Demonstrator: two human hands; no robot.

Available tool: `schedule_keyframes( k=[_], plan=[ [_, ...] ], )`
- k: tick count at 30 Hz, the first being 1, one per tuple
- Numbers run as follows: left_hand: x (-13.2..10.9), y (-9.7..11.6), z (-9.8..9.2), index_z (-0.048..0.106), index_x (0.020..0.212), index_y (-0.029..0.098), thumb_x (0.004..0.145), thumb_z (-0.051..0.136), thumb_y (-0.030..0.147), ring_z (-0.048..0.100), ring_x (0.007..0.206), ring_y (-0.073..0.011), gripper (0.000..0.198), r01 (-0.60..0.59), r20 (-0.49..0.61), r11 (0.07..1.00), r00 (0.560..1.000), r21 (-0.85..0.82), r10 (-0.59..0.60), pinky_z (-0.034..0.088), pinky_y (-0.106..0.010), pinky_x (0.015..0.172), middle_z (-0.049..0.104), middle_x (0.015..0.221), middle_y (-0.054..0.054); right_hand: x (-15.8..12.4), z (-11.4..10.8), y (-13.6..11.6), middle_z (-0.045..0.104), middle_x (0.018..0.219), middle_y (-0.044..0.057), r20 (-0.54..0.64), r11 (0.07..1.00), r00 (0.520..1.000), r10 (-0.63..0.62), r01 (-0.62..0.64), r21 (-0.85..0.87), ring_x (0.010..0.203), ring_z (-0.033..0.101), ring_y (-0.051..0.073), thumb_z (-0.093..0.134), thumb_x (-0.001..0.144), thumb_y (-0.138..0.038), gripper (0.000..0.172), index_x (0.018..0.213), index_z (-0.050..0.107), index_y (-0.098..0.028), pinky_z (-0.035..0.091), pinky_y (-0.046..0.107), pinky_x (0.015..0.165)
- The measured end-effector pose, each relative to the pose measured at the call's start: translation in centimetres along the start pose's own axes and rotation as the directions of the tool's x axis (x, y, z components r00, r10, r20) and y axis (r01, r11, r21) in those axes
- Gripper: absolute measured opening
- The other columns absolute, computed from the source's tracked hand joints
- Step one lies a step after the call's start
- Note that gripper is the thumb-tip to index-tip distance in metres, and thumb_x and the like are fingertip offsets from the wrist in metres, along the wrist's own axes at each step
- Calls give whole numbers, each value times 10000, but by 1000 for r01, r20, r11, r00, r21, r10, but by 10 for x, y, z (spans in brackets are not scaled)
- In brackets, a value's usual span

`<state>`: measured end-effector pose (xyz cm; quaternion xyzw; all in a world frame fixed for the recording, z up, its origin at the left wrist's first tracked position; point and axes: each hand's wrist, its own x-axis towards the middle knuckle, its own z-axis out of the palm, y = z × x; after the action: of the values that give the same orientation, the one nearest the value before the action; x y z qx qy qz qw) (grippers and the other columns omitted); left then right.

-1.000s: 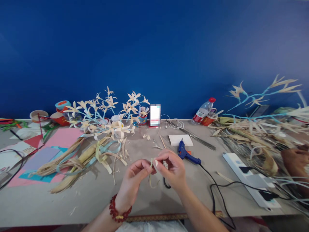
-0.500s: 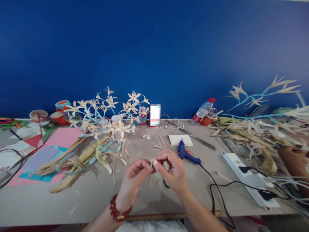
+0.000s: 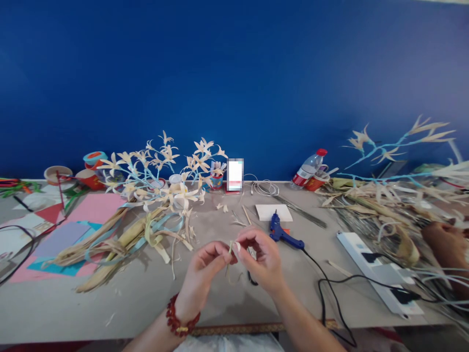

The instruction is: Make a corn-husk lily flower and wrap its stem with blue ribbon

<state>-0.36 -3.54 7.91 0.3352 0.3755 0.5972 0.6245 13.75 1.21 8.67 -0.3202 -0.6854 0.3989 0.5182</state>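
Note:
Over the middle of the table, my left hand [image 3: 208, 263] pinches a thin pale-green strip [image 3: 227, 269], which looks like dried husk and hangs below the fingertips. Close beside it, my right hand [image 3: 262, 256] has thumb and fingers pinched on a small whitish piece [image 3: 236, 246] at the strip's upper end. Whether the two pieces are joined, I cannot tell. A metal tool with a black handle [image 3: 252, 278] lies partly hidden behind my right hand. The blue glue gun [image 3: 286, 235] rests just right of that hand, its nozzle pointing away.
Husk flowers on blue stems [image 3: 161, 168] stand at back left, behind husk bundles [image 3: 106, 254]. A power strip [image 3: 377, 278] with black cords lies right. Another person's hand [image 3: 441, 244] is at the right edge. A bottle [image 3: 309, 168] leans by the wall.
My hands stay almost in place. The small whitish piece has shifted slightly right with my right fingertips, opening a little more space between the two hands.

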Motion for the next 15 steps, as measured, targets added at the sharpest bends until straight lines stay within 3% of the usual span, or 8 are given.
schedule_keyframes(
  k=[15],
  plan=[
    [0, -1, -1, 663, 695, 166, 784, 686, 203, 538, 746, -140, 99, -36, 2, 999, 999, 8, 36, 393, -232, 719, 632, 732, -16, 2, 5, -3, 577, 724, 10, -19, 998, 1000, 16, -15, 58, 633, 545, 140, 594, 821, -156, 77, 769, 568, -207, 441, 251, 568]
  ],
)
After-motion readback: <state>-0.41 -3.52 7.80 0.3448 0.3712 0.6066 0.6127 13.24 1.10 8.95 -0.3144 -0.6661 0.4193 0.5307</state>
